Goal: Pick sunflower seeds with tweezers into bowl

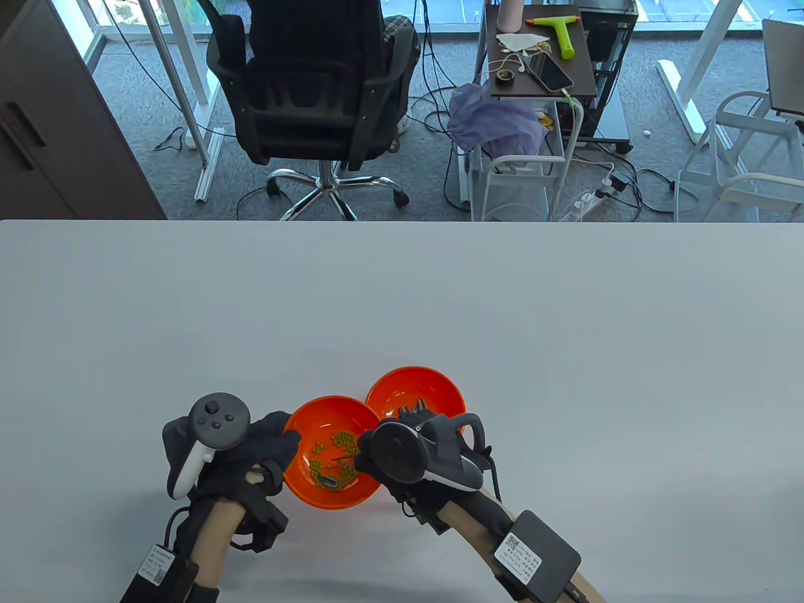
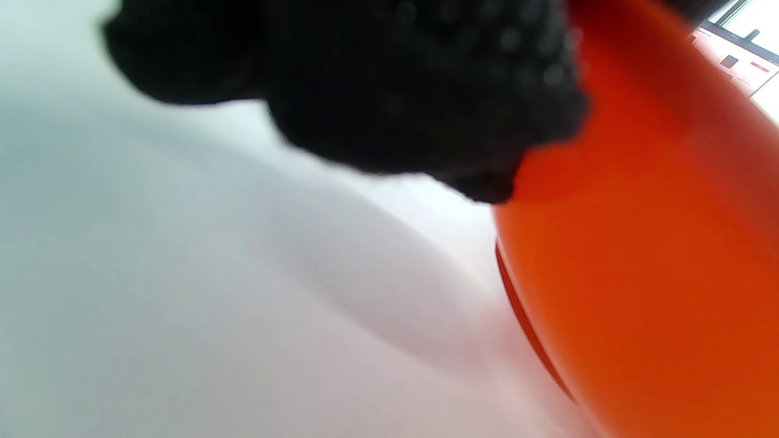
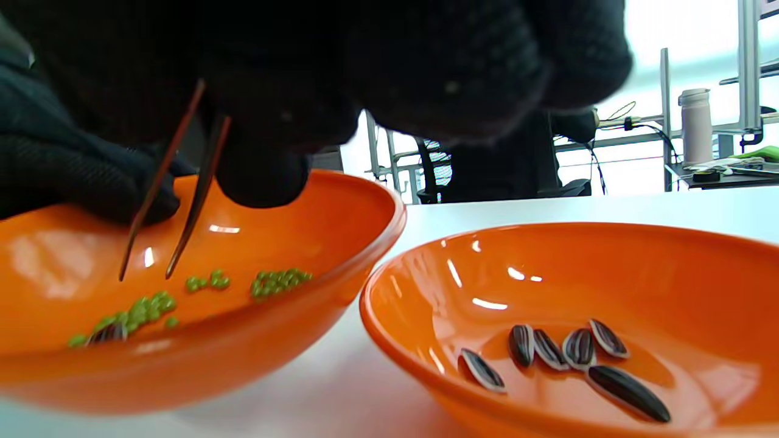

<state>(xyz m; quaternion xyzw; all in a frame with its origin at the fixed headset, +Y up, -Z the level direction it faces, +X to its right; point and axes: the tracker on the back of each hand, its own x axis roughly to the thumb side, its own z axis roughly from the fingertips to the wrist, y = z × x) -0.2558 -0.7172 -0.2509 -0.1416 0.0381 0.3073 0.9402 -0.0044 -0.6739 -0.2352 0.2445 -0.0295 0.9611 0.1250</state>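
Now our right hand [image 1: 408,452] pinches thin metal tweezers [image 3: 176,194], tips parted above green peas and one striped sunflower seed [image 3: 109,333] in the near-left orange plastic bowl [image 1: 308,490]. Our left hand [image 1: 251,452] grips its rim. Five seeds lie in the far-right orange bowl [image 3: 700,261].

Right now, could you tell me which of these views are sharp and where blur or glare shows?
Table view: sharp, evenly lit. Left wrist view: wholly out of focus, black gloved fingers and orange plastic bowl smeared. Right wrist view: striped sunflower seeds crisp, white highlights on the bowls, window backlight blown out.
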